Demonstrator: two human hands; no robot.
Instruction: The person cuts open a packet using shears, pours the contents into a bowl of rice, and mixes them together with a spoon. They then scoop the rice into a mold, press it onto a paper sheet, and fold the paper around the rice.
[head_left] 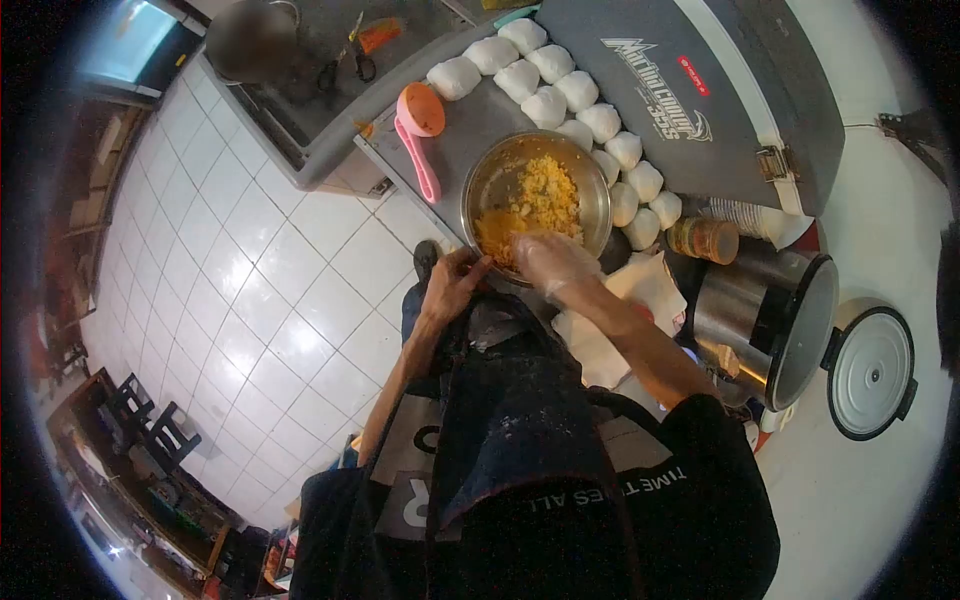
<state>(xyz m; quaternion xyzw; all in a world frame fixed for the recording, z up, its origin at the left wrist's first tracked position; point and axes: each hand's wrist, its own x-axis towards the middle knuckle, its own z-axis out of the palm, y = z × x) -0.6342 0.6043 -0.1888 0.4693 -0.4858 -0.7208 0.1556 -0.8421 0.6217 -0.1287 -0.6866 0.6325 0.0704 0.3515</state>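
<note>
Two large things frame the work: a grey cooler lid (690,100) at the top and a white tiled floor (250,270) to the left. Next in size, an open rice cooker (770,320) stands at the right with its lid (870,372) lying apart beside it. A grey surface (470,130) carries a curved row of white dough balls (590,105) and the steel bowl (536,205), which sits just beside them and holds a yellow crumbly filling (530,205). The step in hand looks like mixing: the left hand (455,283) grips the bowl's near rim, and the gloved right hand (550,260), fingers loosely curled, presses into the filling. The next move probably calls for a steady bowl. A pink scoop (418,130) lies unused nearby.
</note>
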